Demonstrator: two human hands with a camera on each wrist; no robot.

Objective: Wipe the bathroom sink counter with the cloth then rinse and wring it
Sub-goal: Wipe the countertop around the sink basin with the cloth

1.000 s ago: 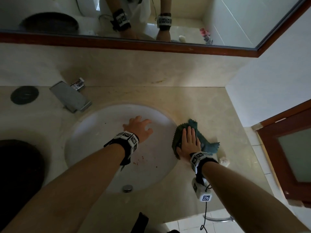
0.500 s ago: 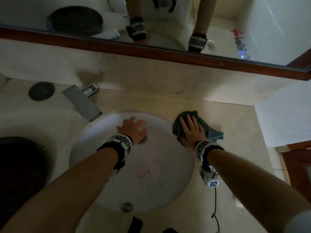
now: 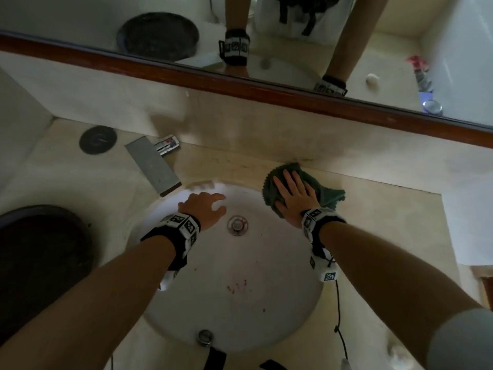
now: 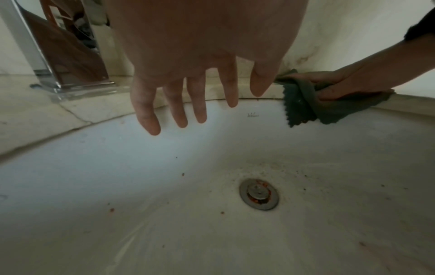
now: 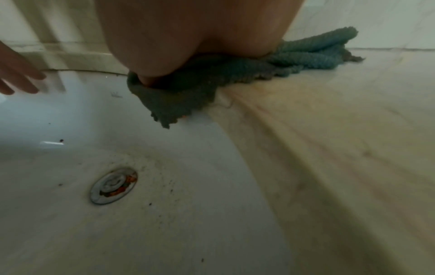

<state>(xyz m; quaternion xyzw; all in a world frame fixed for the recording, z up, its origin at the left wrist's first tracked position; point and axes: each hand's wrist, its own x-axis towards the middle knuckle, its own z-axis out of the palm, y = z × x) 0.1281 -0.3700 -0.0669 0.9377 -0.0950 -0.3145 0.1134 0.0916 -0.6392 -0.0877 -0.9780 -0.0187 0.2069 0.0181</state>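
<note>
Right hand (image 3: 294,200) pressed flat on the crumpled green cloth (image 3: 324,192) at the beige marble bench (image 3: 386,214) edge — overhanging cloth could smear grime into the white basin (image 3: 240,303); left hand (image 3: 205,206) spread, idle.

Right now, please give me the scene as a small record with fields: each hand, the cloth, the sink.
right hand: flat, fingers straight, presses the cloth
left hand: open, holds nothing, above the basin
cloth: dark green, bunched on the counter, one edge hangs over the sink rim
sink: white, reddish specks, no water running
faucet: back left, untouched
</note>
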